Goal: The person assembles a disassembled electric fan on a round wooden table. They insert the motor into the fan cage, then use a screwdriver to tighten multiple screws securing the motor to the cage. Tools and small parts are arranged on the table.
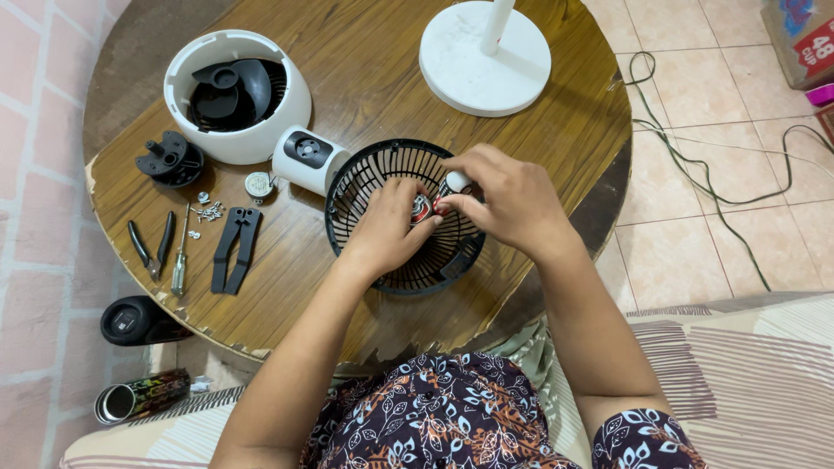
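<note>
My left hand (387,230) and right hand (508,195) both pinch a small motor part (423,208) between them, over the black fan grille (365,178) on the worktop (391,78).

I am looking down at a round wooden surface (373,69) with a worn, chipped edge. A white round base (484,61) is standing at its far side. A white fan housing (236,95) and a black grille (404,217) are lying on it, with a black knob piece (169,160) to the left. Pliers (149,246), a screwdriver (181,260), a black bracket (235,249) and loose screws (208,209) are lying near the left edge.
</note>
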